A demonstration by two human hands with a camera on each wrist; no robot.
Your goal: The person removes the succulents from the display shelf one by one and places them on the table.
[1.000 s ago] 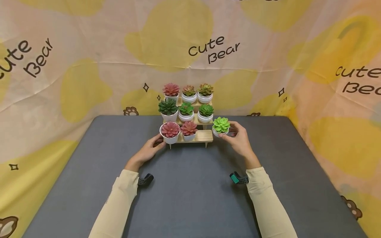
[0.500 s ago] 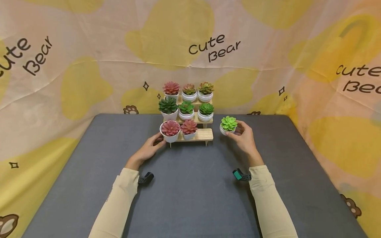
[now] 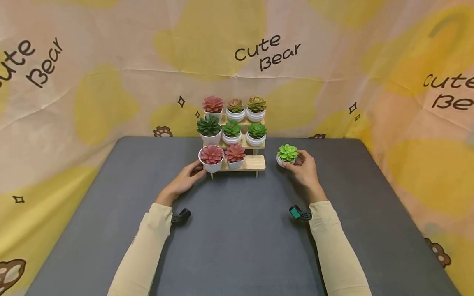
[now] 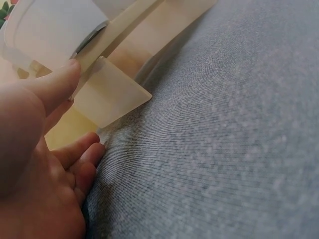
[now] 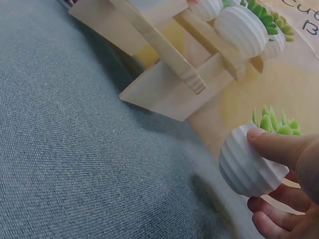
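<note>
A three-tier wooden plant stand (image 3: pixel 252 163) holds several potted succulents. My left hand (image 3: pixel 184 179) is at the left end of its lowest shelf; in the left wrist view the thumb (image 4: pixel 62 82) and a finger pinch the shelf's end, while the other fingers hang near the cloth. My right hand (image 3: pixel 305 169) pinches a bright green succulent (image 3: pixel 287 152) by its ribbed white pot (image 5: pixel 249 164), to the right of the stand. In the right wrist view the pot appears raised off the table. On the lowest shelf stand two red succulents, one left (image 3: pixel 212 155) and one mid-shelf (image 3: pixel 235 153).
The middle shelf carries a dark green succulent (image 3: pixel 209 126) and two lighter green ones; three reddish and yellowish ones top the stand. Grey cloth covers the table (image 3: pixel 237 238). A printed fabric backdrop (image 3: pixel 237 53) rises behind and along both sides.
My right hand has carried the bright green succulent rightward, away from the stand's lowest shelf. My left hand stays at the stand's left end. The view has tilted slightly down.
</note>
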